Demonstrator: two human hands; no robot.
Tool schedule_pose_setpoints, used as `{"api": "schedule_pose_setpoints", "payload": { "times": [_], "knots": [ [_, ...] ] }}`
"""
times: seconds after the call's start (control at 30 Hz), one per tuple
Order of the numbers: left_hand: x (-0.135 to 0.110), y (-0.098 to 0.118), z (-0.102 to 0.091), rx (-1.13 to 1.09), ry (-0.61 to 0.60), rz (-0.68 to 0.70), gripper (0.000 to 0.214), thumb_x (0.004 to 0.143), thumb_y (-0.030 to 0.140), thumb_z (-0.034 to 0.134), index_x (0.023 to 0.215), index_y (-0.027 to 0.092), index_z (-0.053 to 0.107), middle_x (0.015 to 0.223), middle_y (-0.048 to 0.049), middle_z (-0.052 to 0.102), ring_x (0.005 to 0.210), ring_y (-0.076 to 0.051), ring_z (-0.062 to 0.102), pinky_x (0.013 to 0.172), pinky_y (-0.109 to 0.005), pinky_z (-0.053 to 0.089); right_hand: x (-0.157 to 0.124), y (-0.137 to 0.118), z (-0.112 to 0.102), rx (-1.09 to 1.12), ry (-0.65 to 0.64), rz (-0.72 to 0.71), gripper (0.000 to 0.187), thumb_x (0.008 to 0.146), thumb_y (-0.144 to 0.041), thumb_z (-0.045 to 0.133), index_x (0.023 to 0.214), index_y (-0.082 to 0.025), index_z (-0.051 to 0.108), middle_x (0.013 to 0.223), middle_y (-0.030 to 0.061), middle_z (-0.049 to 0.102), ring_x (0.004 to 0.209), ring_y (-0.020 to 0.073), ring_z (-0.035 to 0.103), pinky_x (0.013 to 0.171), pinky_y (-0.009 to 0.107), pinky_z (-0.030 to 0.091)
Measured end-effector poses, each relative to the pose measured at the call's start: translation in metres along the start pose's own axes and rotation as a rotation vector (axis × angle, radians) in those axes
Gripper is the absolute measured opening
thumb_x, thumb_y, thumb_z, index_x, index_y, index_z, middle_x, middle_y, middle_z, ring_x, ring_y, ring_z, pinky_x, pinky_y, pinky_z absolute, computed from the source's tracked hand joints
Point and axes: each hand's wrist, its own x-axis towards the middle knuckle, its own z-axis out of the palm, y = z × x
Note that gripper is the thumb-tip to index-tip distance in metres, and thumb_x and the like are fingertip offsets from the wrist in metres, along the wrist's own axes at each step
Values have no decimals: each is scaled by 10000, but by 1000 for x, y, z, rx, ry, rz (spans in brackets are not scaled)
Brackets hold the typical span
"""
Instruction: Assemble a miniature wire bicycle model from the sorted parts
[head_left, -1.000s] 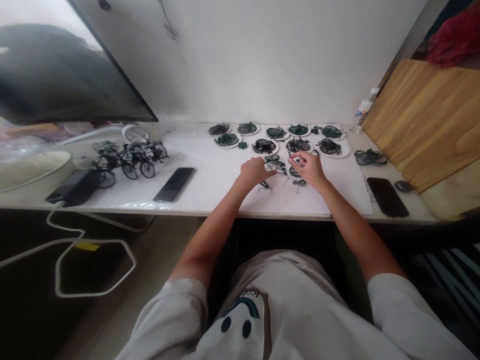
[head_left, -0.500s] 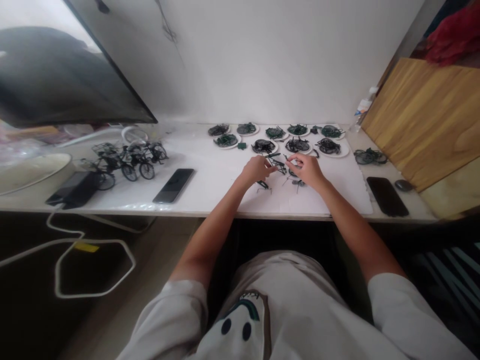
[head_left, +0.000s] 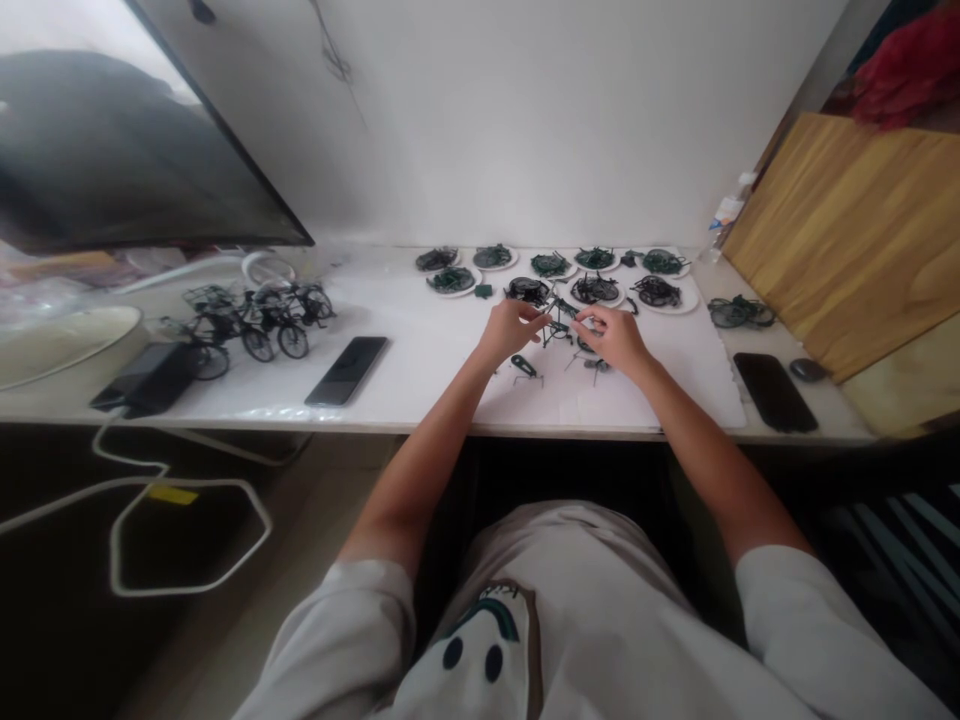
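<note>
My left hand (head_left: pixel 512 330) pinches a dark green miniature bicycle frame (head_left: pixel 556 329) over the white sheet. Close on its right, my right hand (head_left: pixel 611 336) has thumb and fingers pressed together at the frame's edge; what sits in that pinch is too small to make out. Below the left hand lies a small dark green elongated part (head_left: pixel 523 366), with thin wire-like pieces beside it. A small wheel (head_left: pixel 586 345) is partly hidden by the right fingers, and a little grey part (head_left: pixel 598 367) rests just under that hand.
Several white plates of bicycle parts (head_left: pixel 666 308) line the back of the table. Assembled miniature bicycles (head_left: pixel 259 325) stand at the left near a phone (head_left: pixel 347 371). On the right are another phone (head_left: pixel 774 392), a mouse (head_left: pixel 808 371), loose bicycle parts (head_left: pixel 741 313) and a bottle (head_left: pixel 726 218).
The bicycle frame has turned between my hands and its upper end now sits higher. My left fingers have shifted slightly, uncovering more of the green part below. The right hand is nearly still.
</note>
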Motion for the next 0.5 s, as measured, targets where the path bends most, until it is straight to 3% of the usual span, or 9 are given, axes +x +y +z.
{"api": "schedule_pose_setpoints", "payload": {
  "times": [0.1, 0.27, 0.5],
  "knots": [
    [4, -5, 5, -71, 5, -29, 445, 862, 626, 851, 867, 187, 776, 736, -104, 795, 809, -282, 798, 769, -359, 563, 0, 0, 0, -2, 8, 9, 399, 986, -574, 712, 1008, -188, 810, 665, 62, 671, 687, 235, 642, 648, 311, 393],
    [7, -9, 8, -249, -135, -90, 484, 845, 645, 858, 861, 169, 777, 911, -140, 838, 692, -216, 767, 618, -307, 497, -1, 1, 0, 12, -2, -5, 418, 993, -590, 686, 1013, -190, 806, 660, 58, 656, 703, 235, 632, 636, 313, 385],
    [16, -20, 8, -705, -255, -215, 372, 870, 485, 884, 1027, 156, 811, 1134, -177, 841, 689, -120, 703, 659, -270, 529, 0, 5, 3, -2, 14, -23, 358, 996, -536, 693, 990, -192, 794, 603, -13, 536, 577, 159, 463, 622, 308, 351]
  ]
}}
